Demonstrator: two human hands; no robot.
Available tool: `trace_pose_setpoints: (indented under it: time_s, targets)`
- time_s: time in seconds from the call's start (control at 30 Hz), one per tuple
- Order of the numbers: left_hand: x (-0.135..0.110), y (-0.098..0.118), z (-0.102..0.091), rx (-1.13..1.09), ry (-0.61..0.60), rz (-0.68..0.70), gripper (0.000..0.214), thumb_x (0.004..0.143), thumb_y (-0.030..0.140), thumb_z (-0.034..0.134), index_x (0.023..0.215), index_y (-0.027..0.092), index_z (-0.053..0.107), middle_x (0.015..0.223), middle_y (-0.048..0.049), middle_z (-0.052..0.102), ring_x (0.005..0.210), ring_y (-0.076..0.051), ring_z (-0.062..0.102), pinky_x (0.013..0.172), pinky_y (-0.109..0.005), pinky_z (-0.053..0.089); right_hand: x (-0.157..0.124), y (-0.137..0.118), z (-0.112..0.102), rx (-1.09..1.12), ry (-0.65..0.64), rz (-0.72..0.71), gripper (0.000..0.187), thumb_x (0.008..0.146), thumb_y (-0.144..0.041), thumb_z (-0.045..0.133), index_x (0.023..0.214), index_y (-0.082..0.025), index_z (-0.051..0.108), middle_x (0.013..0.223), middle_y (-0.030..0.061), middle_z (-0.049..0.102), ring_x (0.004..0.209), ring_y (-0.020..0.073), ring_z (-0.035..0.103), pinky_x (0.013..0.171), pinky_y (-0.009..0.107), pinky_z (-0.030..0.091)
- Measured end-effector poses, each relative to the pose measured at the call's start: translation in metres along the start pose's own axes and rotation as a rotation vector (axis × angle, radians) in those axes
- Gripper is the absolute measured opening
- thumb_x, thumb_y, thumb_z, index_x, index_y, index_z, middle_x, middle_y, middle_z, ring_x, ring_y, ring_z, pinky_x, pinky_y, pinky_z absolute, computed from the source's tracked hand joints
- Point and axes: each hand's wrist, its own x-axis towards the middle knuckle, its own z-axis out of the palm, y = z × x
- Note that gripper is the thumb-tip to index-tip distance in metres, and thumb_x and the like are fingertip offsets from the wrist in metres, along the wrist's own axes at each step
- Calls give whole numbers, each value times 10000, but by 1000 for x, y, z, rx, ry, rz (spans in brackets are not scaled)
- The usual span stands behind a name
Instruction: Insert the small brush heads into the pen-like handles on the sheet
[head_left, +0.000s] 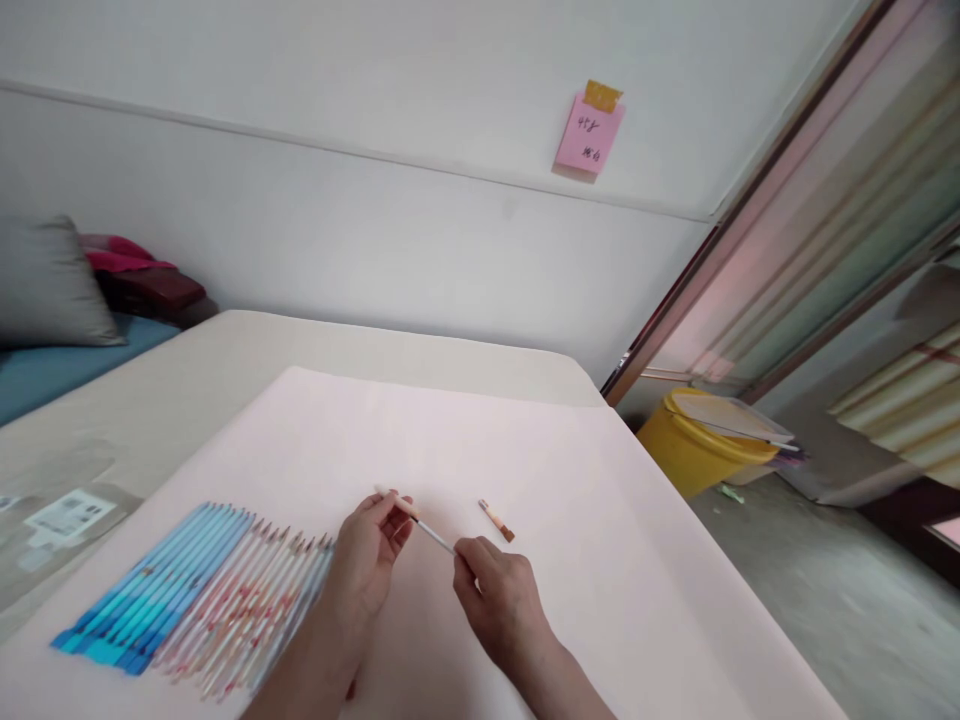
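My left hand (373,545) pinches a slim pale tan piece (406,506) with a whitish end between thumb and fingers. From my right hand (495,590), whose fingers are curled closed, a thin white rod (436,536) runs up to the tan piece. A dark spot marks where the two meet; whether they are joined I cannot tell. Beyond my right hand lies a small orange-brown item (496,520) with a clear end. Beside my left forearm are rows of blue pencils (172,570) and white-and-red patterned pencils (247,600), lying side by side, partly covered by the arm.
A pale pink sheet (585,500) covers the table, whose beige top (420,345) shows behind it. Clear plastic packaging with a label (71,515) lies at the left. A yellow bin (694,445) stands right of the table. A pink note (590,135) is taped to the wall.
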Motion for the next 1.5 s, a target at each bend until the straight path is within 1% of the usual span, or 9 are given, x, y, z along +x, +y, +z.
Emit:
trace_pose_setpoints:
  time_s: [0.13, 0.3, 0.5, 0.7, 0.83, 0.97, 1.07, 1.3, 1.5]
  targets:
    - [8, 5, -7, -61, 47, 41, 61, 743, 82, 606, 724, 126, 570, 738, -55, 634, 639, -103, 616, 558, -187, 511, 0, 1, -4, 21, 30, 9, 209, 828, -130, 378, 686, -180, 522, 583, -13, 549, 450, 74, 405, 479, 209, 237]
    - [6, 4, -5, -36, 9, 5, 50, 763, 99, 593, 722, 119, 571, 729, -68, 634, 612, -100, 604, 541, -187, 510, 0, 1, -4, 10, 44, 13, 213, 826, -132, 378, 688, -181, 533, 583, -13, 556, 438, 73, 397, 468, 214, 229]
    - [-7, -4, 4, 49, -26, -31, 34, 765, 115, 599, 738, 127, 582, 759, -71, 641, 610, -92, 594, 532, -180, 489, -1, 1, -2, 48, -17, 43, 225, 861, -156, 358, 754, -189, 554, 638, 3, 588, 498, 92, 484, 493, 208, 290]
    - [-27, -23, 11, 104, -196, -115, 120, 715, 220, 676, 738, 145, 586, 758, -42, 636, 649, -103, 600, 580, -205, 473, 2, 0, -1, 281, -122, 198, 170, 897, -240, 365, 885, -219, 534, 732, 9, 635, 571, 121, 558, 496, 208, 353]
    - [-34, -33, 12, 105, -255, -104, 183, 706, 285, 686, 715, 154, 558, 745, -26, 624, 685, -119, 608, 643, -240, 480, 3, -2, -1, 445, -139, 358, 150, 908, -311, 374, 889, -234, 501, 600, -25, 587, 538, 130, 559, 482, 207, 362]
    - [-34, -34, 12, 112, -293, -85, 182, 729, 285, 666, 715, 154, 541, 728, -32, 617, 710, -142, 616, 712, -295, 498, 4, -3, 1, 597, -163, 430, 146, 896, -334, 390, 833, -230, 472, 552, -39, 550, 461, 118, 523, 451, 205, 369]
    - [-32, -32, 12, 106, -292, -96, 181, 734, 269, 664, 705, 153, 529, 743, -56, 633, 732, -166, 631, 711, -308, 508, 4, -1, 7, 688, -143, 455, 149, 875, -340, 414, 791, -221, 448, 606, -29, 567, 438, 102, 511, 412, 197, 357]
    - [-27, -35, 11, 59, -227, -97, 137, 784, 163, 593, 675, 146, 513, 731, -85, 644, 658, -161, 633, 660, -317, 537, 5, 7, 23, 816, -131, 579, 127, 817, -333, 472, 809, -217, 422, 556, -61, 519, 402, 98, 507, 337, 169, 330]
    - [-17, -33, 7, -39, -174, -160, 133, 802, 80, 540, 683, 136, 518, 737, -91, 643, 684, -152, 641, 671, -299, 549, 9, 9, 13, 774, -121, 530, 238, 838, -429, 455, 763, -203, 451, 601, -40, 532, 400, 86, 495, 351, 180, 340]
